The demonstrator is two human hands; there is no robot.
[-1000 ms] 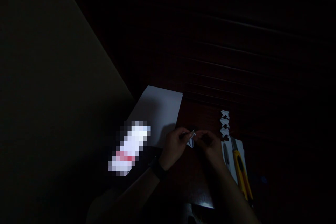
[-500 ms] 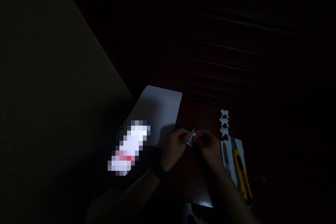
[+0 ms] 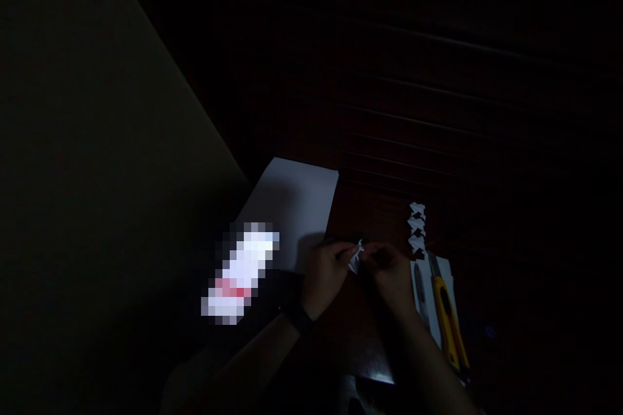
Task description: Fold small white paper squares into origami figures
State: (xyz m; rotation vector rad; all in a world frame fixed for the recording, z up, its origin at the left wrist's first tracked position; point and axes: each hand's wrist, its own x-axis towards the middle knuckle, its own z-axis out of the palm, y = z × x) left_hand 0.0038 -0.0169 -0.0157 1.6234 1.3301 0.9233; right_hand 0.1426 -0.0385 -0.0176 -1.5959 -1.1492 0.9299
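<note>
Between my two hands is a small piece of folded white paper [image 3: 355,262], pinched at the fingertips above the dark table. My left hand [image 3: 327,275], with a dark band on its wrist, grips the paper's left side. From the right, my right hand [image 3: 392,275] pinches it near the top. Fingers cover part of the paper, so its full shape is hidden. Three small folded paper pieces [image 3: 416,225] lie in a column to the right of my hands.
White paper sheets [image 3: 302,198] lie behind my left hand, partly under a bright blurred-out screen [image 3: 246,269]. A yellow utility knife [image 3: 448,321] and a pen [image 3: 420,288] rest on a smaller white paper [image 3: 445,266] beside my right forearm. The surroundings are very dark.
The folded paper has tilted slightly between my fingers, and more of its top shows. Both hands stay in nearly the same place.
</note>
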